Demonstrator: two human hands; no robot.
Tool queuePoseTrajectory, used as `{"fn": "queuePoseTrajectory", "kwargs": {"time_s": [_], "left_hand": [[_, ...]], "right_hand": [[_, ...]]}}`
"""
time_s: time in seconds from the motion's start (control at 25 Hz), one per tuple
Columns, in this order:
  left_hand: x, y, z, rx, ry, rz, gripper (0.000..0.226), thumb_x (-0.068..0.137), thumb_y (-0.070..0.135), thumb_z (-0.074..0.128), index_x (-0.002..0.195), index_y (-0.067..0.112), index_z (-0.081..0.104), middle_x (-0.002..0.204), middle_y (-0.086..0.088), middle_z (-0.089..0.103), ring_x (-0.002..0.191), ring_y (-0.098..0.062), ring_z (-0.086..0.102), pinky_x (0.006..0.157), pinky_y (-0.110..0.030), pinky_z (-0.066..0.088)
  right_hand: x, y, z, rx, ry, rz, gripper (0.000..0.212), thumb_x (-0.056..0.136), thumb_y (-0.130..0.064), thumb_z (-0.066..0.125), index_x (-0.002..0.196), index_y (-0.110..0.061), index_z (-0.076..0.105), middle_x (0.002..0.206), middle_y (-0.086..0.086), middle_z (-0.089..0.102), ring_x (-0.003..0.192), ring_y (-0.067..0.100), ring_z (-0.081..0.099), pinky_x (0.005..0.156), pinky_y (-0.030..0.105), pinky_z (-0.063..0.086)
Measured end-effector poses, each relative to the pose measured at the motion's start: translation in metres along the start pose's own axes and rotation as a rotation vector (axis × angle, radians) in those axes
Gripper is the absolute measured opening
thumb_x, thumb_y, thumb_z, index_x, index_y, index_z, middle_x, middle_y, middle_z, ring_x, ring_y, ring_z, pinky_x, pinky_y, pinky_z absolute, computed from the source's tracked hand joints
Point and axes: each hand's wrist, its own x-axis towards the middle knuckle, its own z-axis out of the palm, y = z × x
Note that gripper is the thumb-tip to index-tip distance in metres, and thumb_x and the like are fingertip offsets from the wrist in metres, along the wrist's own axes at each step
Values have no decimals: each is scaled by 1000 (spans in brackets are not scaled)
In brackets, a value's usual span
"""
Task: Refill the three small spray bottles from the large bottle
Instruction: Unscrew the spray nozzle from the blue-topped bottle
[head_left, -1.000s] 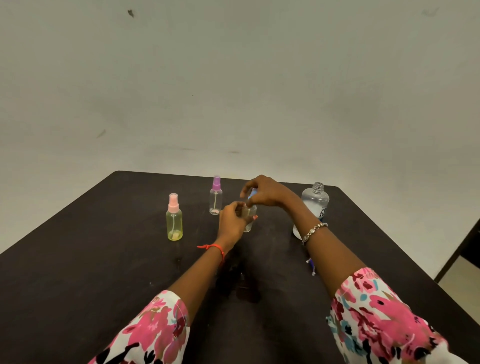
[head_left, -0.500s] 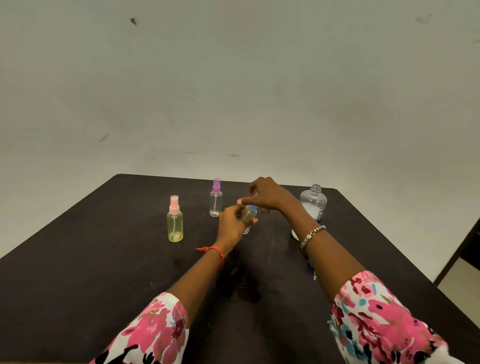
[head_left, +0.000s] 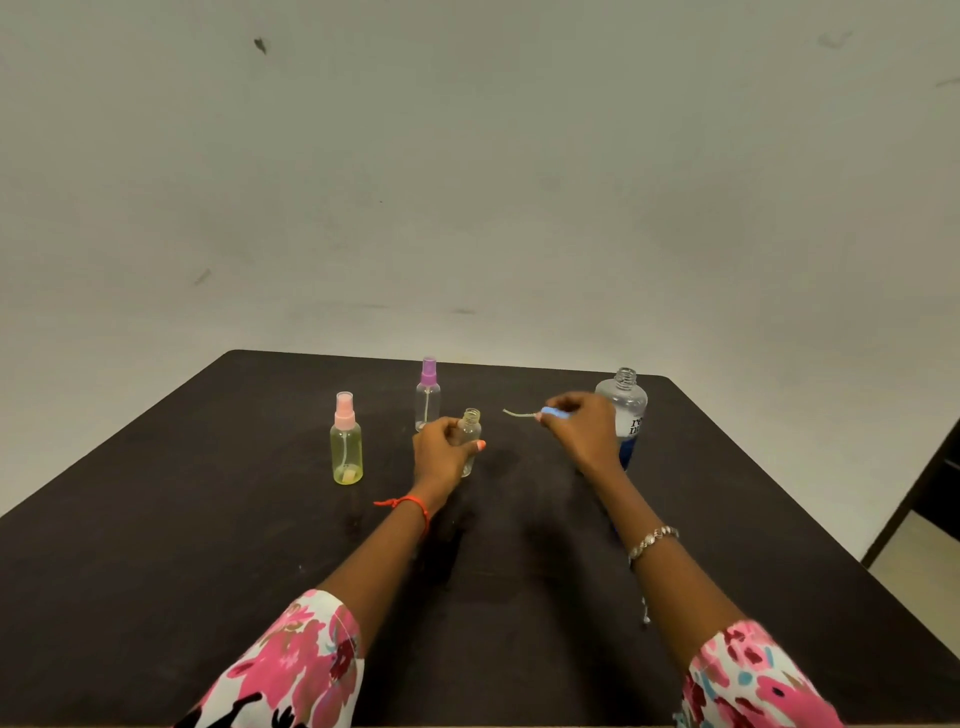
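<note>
Fingers wrap the clear, uncapped spray bottle, upright.

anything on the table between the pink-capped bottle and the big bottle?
Head view: the open small bottle in the left hand, and the right hand holding its sprayer.

Dark table across the lower frame, scuffed pale wall above, strip of light floor lower right.

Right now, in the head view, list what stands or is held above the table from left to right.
Pink-capped yellow bottle → purple-capped bottle → open small bottle in left hand → blue sprayer top in right hand → large bottle.
</note>
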Motion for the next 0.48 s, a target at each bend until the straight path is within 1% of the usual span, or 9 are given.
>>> {"fn": "queuePoseTrajectory", "kwargs": {"time_s": [0.08,0.2,0.24,0.36,0.4,0.48], "left_hand": [[1,0,-1,-12,29,-13,28,75,5,72,101,-1,63,94,-9,61,90,-18,58,78,-25,45],[2,1,2,-18,31,2,27,75,7,72,99,-1,64,92,-8,61,88,-19,58,77,-26,45],[2,2,4,-19,33,10,26,74,7,72,98,-1,64,92,-8,62,87,-19,58,77,-26,46],[-1,4,7,-27,21,23,28,74,6,72,100,-1,63,92,-8,62,88,-19,59,79,-27,47],[-1,4,7,-28,16,23,29,75,6,72,101,-2,63,93,-8,62,89,-19,59,80,-27,47],[-1,5,8,-27,14,22,31,75,6,71,103,-2,62,95,-10,62,90,-19,58,81,-26,46]], "right_hand": [[-18,19,5,-28,33,67,8,73,-7,68,80,-2,69,81,13,69,75,22,62,65,26,45],[-40,35,11,-269,-102,122,21,74,-18,68,91,-8,63,92,5,63,85,20,58,67,28,42],[-44,38,13,-318,-150,137,23,74,-20,68,94,-9,60,95,4,62,85,18,56,66,27,40],[-52,36,13,-310,-227,172,21,75,-23,70,88,-12,57,93,4,60,77,13,52,56,23,36],[-54,35,13,-308,-246,180,21,75,-24,71,86,-13,56,91,3,59,77,13,53,56,22,36],[-58,34,12,-316,-288,187,23,73,-25,73,84,-15,55,92,3,59,79,14,56,61,23,40]]}}
